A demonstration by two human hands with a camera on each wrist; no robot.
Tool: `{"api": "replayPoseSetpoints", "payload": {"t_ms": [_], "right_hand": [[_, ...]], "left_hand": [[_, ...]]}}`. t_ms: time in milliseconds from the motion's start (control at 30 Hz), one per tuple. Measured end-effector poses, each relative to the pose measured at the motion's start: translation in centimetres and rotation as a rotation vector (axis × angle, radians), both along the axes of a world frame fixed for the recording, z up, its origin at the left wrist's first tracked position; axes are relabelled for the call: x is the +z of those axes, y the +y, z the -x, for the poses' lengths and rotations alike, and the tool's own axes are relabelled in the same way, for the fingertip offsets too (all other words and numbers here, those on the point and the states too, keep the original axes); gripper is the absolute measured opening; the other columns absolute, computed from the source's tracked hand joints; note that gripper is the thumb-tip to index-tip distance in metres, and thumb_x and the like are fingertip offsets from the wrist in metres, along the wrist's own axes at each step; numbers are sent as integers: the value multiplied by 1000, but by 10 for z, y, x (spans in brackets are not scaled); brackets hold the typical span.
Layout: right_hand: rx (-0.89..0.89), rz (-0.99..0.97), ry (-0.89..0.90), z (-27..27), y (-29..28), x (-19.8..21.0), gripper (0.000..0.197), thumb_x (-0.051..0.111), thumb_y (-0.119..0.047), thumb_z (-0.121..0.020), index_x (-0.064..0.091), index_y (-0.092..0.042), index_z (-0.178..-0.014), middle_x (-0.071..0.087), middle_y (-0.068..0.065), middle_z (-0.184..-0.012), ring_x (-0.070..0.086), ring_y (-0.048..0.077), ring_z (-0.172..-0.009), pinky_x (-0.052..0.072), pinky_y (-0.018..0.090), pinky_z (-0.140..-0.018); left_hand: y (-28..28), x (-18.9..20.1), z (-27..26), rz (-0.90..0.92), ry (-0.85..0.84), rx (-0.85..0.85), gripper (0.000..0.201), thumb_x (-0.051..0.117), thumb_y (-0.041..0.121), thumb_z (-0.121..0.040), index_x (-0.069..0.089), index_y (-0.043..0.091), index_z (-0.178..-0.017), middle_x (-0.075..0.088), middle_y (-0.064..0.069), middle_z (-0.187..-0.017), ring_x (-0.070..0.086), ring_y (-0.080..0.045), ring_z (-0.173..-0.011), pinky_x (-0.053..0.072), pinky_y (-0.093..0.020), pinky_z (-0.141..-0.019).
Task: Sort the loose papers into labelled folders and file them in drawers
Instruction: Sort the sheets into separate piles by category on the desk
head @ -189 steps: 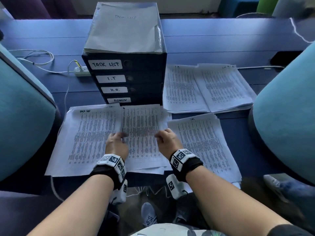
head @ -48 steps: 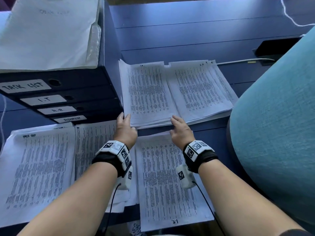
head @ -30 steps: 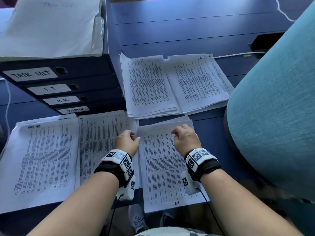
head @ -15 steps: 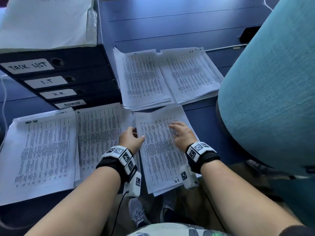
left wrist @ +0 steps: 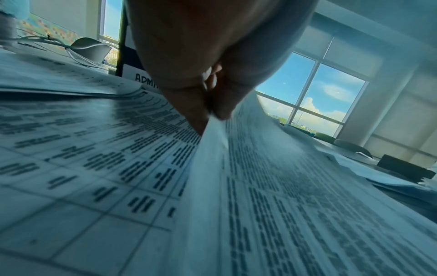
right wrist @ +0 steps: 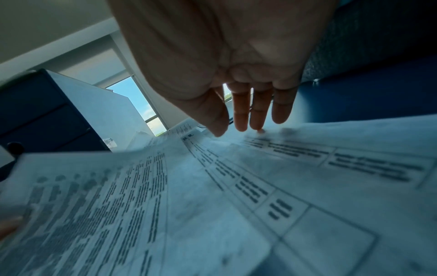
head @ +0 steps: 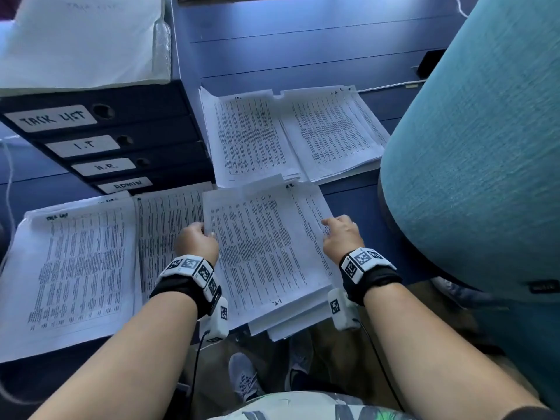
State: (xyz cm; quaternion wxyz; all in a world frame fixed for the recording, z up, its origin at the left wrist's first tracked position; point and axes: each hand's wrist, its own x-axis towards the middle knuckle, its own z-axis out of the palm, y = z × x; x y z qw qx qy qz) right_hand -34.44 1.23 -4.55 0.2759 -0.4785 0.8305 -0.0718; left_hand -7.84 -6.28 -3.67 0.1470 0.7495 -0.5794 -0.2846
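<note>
**Paper stack handled at desk edge**

Head view: a paper stack [head: 266,253] at the desk's [head: 303,50] near edge is pinched by the left hand [head: 196,242].

Left wrist view: its left edge is gripped.

Right wrist view: straight fingers [right wrist: 257,110] of the right hand [head: 341,234] rest on it.

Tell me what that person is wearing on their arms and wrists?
Both forearms are bare. The left hand and right hand each have a black wristband topped by white blocks with black square code markings. A small white camera box with a thin black cable hangs below.
</note>
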Motion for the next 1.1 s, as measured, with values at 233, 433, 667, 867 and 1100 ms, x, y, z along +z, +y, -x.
{"api": "replayPoseSetpoints", "payload": {"t_ms": [233,433,667,867,1100], "right_hand": [[86,408,-125,-17,-7,16,68,62,-8,-85,35,-25,-145,41,5,-136,40,25,-123,31,41,-109],[300,644,-90,-43,-21,42,34,65,-7,-83,62,-14,-116,61,4,-113,51,24,-110,44,39,-96],[-149,425,-180,-19,-11,34,14,55,-3,-86,61,-15,-90,62,-3,-91,60,20,-89,41,22,-72],[95,476,66,-33,0,30,88,61,2,-77,19,-37,-145,32,2,-138,37,24,-127,35,45,-107],[442,280,206,-49,-17,45,18,52,-13,-87,55,-28,-96,57,-7,-101,54,20,-108,30,37,-101]], "left_hand": [[7,28,3,244,36,-120,21,54,-3,-92,62,16,-87,63,1,-85,55,-20,-76,39,-27,-65],[13,41,18,266,232,-355,17,59,7,-93,70,19,-98,67,5,-93,59,-12,-83,47,-24,-75],[11,25,-15,-84,-15,-311,20,71,16,-83,57,27,-91,67,1,-95,62,-18,-83,53,-31,-75],[13,30,-9,48,-127,-408,30,54,-1,-86,61,28,-86,64,14,-81,61,-16,-81,49,-26,-73],[5,27,14,385,142,-479,27,66,0,-86,69,18,-106,66,0,-104,61,-22,-95,53,-43,-88]]}}
